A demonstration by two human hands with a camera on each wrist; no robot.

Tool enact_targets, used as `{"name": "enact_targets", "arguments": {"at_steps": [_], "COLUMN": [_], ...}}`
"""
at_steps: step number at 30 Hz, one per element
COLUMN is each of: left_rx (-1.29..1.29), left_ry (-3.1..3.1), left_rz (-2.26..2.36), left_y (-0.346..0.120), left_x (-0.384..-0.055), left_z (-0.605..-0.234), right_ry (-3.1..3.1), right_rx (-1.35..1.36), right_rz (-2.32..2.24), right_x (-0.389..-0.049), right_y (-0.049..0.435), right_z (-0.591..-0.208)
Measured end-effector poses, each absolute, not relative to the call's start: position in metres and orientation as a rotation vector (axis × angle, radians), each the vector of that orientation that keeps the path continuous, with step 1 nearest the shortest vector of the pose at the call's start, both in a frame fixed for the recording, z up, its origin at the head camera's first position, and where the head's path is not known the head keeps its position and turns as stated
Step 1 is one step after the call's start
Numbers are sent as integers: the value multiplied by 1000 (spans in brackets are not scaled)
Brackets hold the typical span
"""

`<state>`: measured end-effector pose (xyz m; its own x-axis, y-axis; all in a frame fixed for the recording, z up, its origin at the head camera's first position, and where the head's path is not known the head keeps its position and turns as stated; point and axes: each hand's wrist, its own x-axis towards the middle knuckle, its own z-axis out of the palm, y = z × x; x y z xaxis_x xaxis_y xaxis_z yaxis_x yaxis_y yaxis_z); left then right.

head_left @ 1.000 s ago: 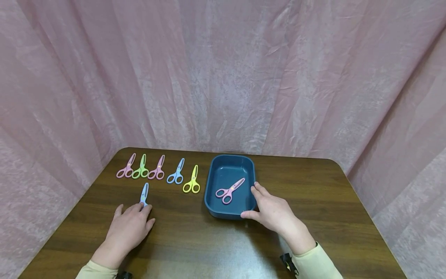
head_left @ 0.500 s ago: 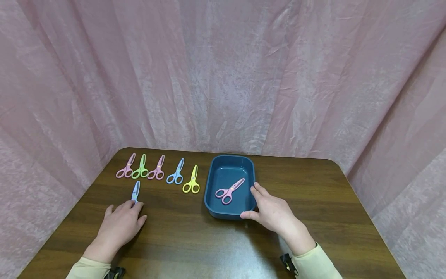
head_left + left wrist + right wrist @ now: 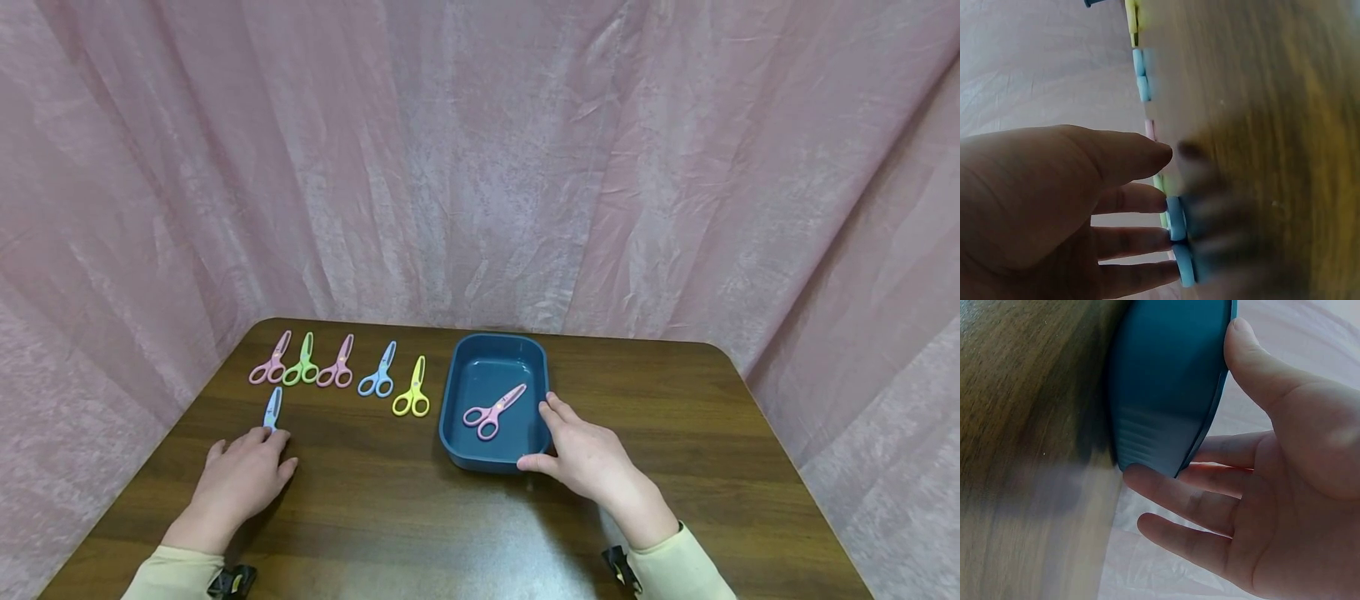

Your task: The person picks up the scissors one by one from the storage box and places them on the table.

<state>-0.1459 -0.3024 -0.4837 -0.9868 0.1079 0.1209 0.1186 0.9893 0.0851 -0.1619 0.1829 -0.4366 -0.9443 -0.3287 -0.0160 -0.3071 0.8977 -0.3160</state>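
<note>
Fingertips of my left hand (image 3: pixel 238 477) rest on the handle loops of a light-blue pair of scissors (image 3: pixel 273 408), whose blade end points away from me. In the left wrist view those straight fingers touch the blue loops (image 3: pixel 1176 219), while the thumb stays apart from them. At the near right corner of a dark blue rectangular box (image 3: pixel 459 454), my right hand (image 3: pixel 588 454) rests with its thumb on the rim and fingers along the right wall. Inside the box lies a pink pair of scissors (image 3: pixel 491 414). The right wrist view shows the box's outer wall (image 3: pixel 1166 375) against extended fingers.
Along the back left lies a row of scissors: pink (image 3: pixel 270 362), green (image 3: pixel 302 364), another pink (image 3: pixel 336 367), blue (image 3: pixel 377 375) and yellow (image 3: pixel 412 393). They lie on a brown wooden table (image 3: pixel 675 400). A pink curtain (image 3: pixel 495 167) hangs behind it.
My left hand has slid the light-blue scissors leftward and slightly away across the table, to below the pink and green pairs. My right hand and the box have stayed in place.
</note>
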Motion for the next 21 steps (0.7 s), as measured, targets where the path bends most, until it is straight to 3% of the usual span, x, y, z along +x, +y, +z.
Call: {"name": "enact_targets", "arguments": {"at_steps": [21], "left_rx": [-128], "left_ry": [-3022], "left_rz": [-146], "left_y": [-317], "left_x": [-156], "left_z": [-483], "right_ry": [2998], "right_rx": [-512], "right_rz": [-483], "right_x": [-162], "right_y": [184], "right_z": [-438]}}
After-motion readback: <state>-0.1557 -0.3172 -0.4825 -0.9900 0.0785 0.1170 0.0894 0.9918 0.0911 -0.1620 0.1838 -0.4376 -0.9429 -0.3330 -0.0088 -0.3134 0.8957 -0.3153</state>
